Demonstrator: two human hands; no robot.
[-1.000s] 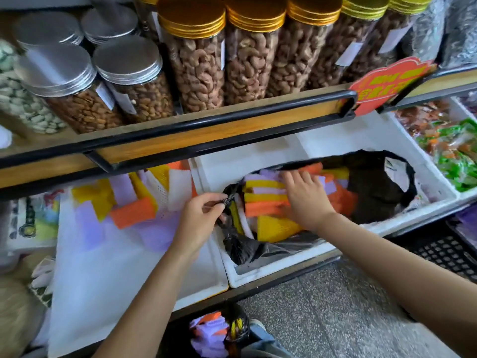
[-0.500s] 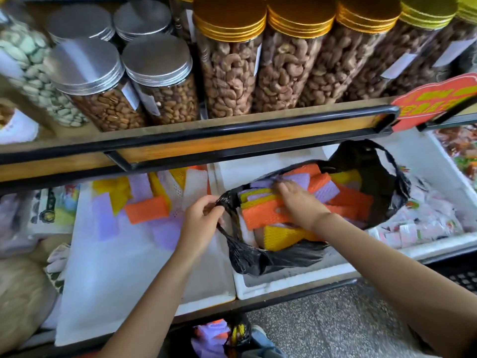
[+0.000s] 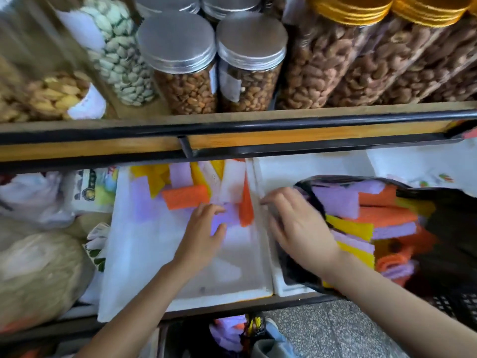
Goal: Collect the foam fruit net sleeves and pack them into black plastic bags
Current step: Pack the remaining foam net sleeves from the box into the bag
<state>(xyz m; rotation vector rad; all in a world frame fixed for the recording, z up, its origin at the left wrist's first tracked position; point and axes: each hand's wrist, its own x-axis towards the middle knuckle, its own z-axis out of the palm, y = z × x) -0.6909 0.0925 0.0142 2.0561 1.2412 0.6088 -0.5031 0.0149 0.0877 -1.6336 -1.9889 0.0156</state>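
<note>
Loose sleeves point(image 3: 185, 200) lie at the back of the white box point(image 3: 144, 249). The left hand point(image 3: 204, 233) hovers open over a purple sleeve point(image 3: 225, 217), thumb and fingers spread, gripping nothing. The right hand point(image 3: 296, 226) is splayed at the rim of the black bag point(image 3: 449, 244), which is already well filled. This looks like the collecting step; next, the left hand should pinch the sleeve and carry it across.

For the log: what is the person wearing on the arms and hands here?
Nothing that shows. Both forearms are bare to the frame edge, no sleeves. The left grip and right grip are bare hands: no gloves, rings, watch or bracelet visible, though motion blur could hide small items.
</note>
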